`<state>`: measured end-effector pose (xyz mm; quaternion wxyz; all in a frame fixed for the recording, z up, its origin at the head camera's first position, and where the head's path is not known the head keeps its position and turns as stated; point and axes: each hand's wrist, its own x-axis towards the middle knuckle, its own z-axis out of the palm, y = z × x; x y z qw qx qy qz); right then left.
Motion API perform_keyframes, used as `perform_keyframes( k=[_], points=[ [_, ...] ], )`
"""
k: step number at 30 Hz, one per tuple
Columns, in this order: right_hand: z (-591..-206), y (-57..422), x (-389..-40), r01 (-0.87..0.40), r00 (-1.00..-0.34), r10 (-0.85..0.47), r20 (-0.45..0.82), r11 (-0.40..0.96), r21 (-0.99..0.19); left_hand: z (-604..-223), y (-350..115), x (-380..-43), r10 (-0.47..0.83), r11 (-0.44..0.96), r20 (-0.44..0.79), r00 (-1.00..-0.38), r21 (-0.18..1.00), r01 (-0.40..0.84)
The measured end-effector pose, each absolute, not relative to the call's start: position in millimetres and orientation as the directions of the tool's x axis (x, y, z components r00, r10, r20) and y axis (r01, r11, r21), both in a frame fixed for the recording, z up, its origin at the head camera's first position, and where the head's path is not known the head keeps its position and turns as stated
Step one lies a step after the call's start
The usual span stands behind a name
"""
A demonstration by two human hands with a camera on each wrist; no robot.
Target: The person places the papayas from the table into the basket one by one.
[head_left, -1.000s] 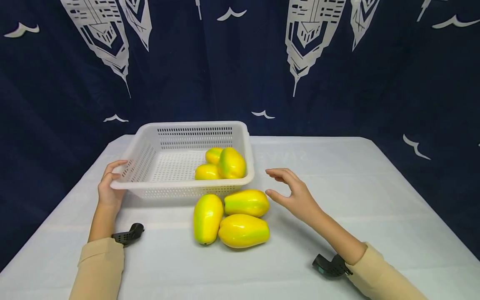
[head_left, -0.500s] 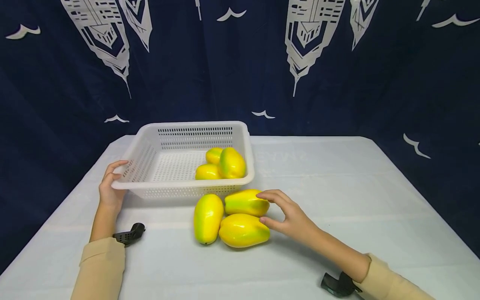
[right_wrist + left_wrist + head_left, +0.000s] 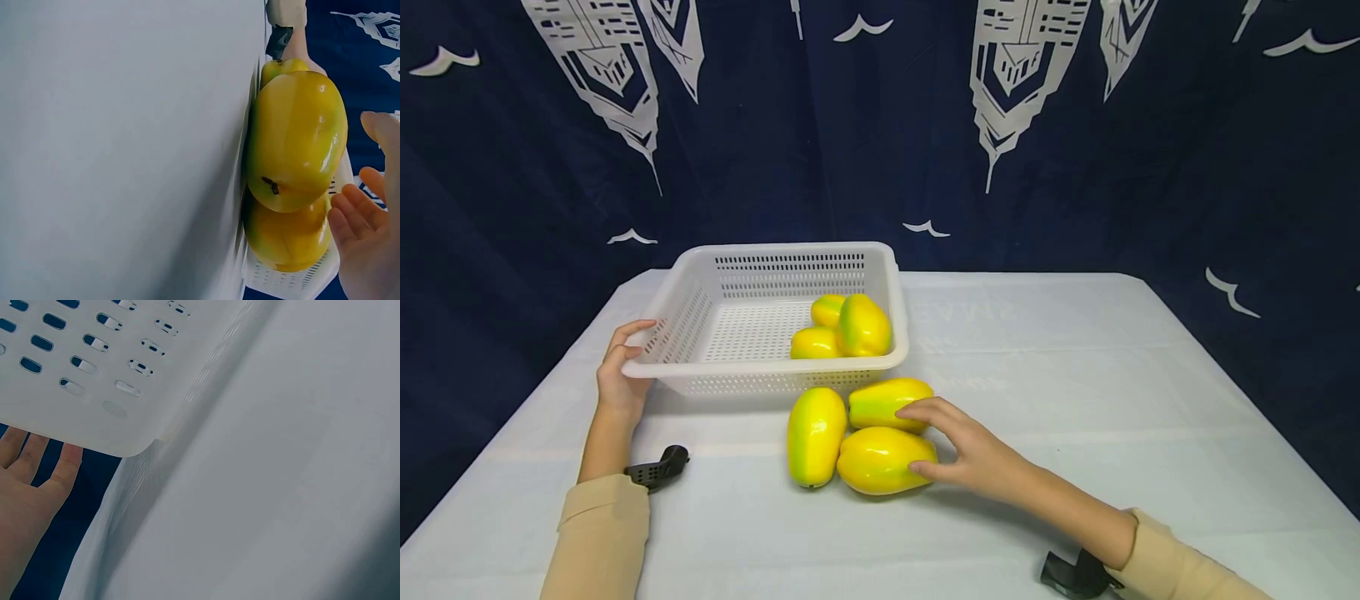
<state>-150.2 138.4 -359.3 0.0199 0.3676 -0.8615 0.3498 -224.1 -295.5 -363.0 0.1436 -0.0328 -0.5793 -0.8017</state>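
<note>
A white perforated plastic basket (image 3: 760, 367) stands on the table, and my left hand (image 3: 620, 379) holds its left end at the rim. In the left wrist view, fingers (image 3: 65, 465) reach behind the basket's wall. Three yellow-green papayas lie in front of it: an upright one (image 3: 816, 437), a back one (image 3: 880, 403) and a front one (image 3: 880, 461). My right hand (image 3: 973, 454) hovers at the right end of the front papaya, thumb and fingers spread apart. In the right wrist view, the hand's fingers curve beside the papayas, with a gap visible.
Inside the basket, three more papayas (image 3: 865, 327) sit in the right half. A white cloth (image 3: 1075, 375) covers the table. Behind it hangs a dark blue patterned curtain (image 3: 850, 150). Each wrist carries a black camera (image 3: 658, 469).
My right hand has moved left and nearer, from beside the basket's right corner to the front papaya's right end. My left hand and the basket have stayed in place.
</note>
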Motion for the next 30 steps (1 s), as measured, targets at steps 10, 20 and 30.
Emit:
perform_keyframes(
  k=[10, 20, 30],
  points=[
    [-359.7, 137.9, -148.2, -0.605, -0.727, -0.678, 0.110, 0.556, -0.570, -362.3, -294.7, -224.3, -0.188, -0.281, 0.220, -0.957, 0.922, 0.267],
    [-360.2, 138.4, -147.8, -0.575, -0.725, -0.689, 0.024, 0.585, -0.572, -362.4, -293.7, -224.1, -0.202, -0.265, 0.224, -0.953, 0.925, 0.274],
    [-362.0, 140.2, -148.8, -0.603, -0.707, -0.707, 0.026, 0.583, -0.544, -362.4, -294.2, -223.2, -0.202, -0.271, 0.223, -0.954, 0.923, 0.274]
  ],
)
